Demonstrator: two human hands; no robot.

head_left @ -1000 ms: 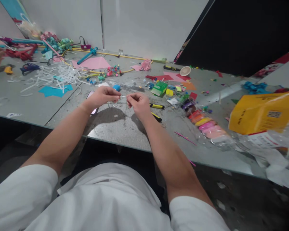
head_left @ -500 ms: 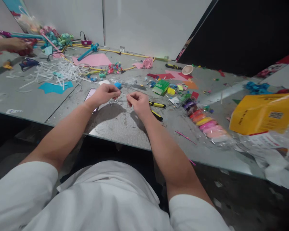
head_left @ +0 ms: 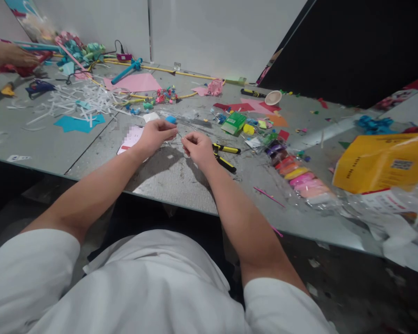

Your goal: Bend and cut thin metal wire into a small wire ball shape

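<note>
- The grey worktable (head_left: 181, 188) fills the middle of the frame, cluttered nearly edge to edge, with white panels (head_left: 212, 37) behind it and a black panel (head_left: 341, 51) at upper right.
- A yellow bag (head_left: 372, 169) takes up the right edge, clear plastic crumpled against it.
- Over at left, a heap of white paper strips (head_left: 87, 101) spreads between a dark blue glue gun (head_left: 40, 87) and a cut blue sheet (head_left: 79, 123).
- Right of centre, a row of coloured clay packs (head_left: 296, 177) slants down toward the bag, crowding the space beyond the right forearm.
- A pink sheet (head_left: 135, 83) lies flat in the upper middle, a blue rolled stick resting across its left side.
- At upper left a co-worker's hand (head_left: 14, 54) reaches in over something red.
- In the centre, the left hand (head_left: 157, 137) has thumb and fingertips drawn close, as does the right hand (head_left: 199, 149), just apart from it; whether either pinches anything I can't tell, any piece there being too fine.
- The phone (head_left: 135, 137) lies beside the left wrist, which partly covers it.
- The pliers (head_left: 227, 149) lie just right of the right hand, yellow-and-black handles splayed, their head partly hidden.
- A green packet (head_left: 234, 123) sits above them, near a pale cup (head_left: 273, 98).
</note>
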